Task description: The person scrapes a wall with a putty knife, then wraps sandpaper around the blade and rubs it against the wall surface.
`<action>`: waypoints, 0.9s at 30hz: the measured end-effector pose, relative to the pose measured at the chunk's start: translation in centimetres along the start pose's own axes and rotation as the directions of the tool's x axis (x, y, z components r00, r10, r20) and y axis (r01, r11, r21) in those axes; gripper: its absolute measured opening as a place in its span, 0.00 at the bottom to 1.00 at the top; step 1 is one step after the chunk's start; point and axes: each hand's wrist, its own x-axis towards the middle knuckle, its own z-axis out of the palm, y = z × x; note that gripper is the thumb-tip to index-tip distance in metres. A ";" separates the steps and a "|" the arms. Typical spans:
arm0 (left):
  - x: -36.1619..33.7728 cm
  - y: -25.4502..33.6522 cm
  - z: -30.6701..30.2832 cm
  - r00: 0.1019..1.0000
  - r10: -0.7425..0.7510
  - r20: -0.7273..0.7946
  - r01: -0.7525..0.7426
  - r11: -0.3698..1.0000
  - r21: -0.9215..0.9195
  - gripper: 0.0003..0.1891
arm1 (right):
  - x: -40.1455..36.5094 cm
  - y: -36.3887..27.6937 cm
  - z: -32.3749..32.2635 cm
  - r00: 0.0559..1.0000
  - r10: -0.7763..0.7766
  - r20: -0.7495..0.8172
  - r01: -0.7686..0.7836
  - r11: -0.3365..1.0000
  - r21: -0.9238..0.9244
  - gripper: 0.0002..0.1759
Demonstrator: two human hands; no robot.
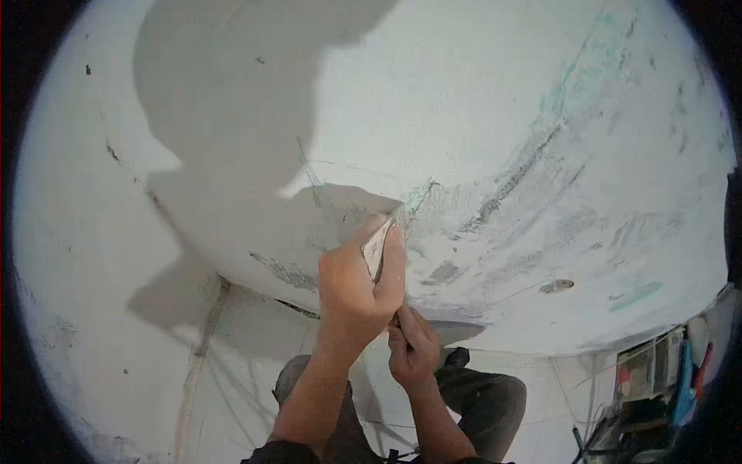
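Note:
My left hand is closed around a pale, flat, tapered tool, thumb and fingers along its sides. Its tip and my fingertips are right at the white plastered wall, beside a patch of grey smears and a greenish crack line. Just below and to the right, my right hand is closed near my left wrist. What its fingers wrap round is mostly hidden and I cannot tell its kind; a smooth grey blade-like shape shows beyond them, along the wall's lower edge.
A dark, rough crack runs up the wall to the right, with a small hole below it. My bent knees are under my hands. Tools and a crate-like pile stand at the lower right. My shadow covers the wall's left part.

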 end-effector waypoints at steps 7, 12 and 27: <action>1.3 2.5 0.0 0.993 -0.110 -0.046 0.108 0.994 -0.031 0.10 | 2.3 -1.5 -1.1 0.998 -0.068 0.010 0.069 0.994 -0.086 0.23; 2.0 2.6 -0.3 0.981 -0.195 0.011 0.195 0.981 -0.015 0.12 | 2.6 -1.4 -1.6 0.998 -0.025 0.050 0.025 1.000 0.013 0.23; -7.2 -1.4 -0.5 0.776 -0.462 0.429 0.613 0.712 -0.343 0.17 | -3.4 -3.8 -11.7 0.521 0.623 0.583 -0.806 0.584 0.096 0.28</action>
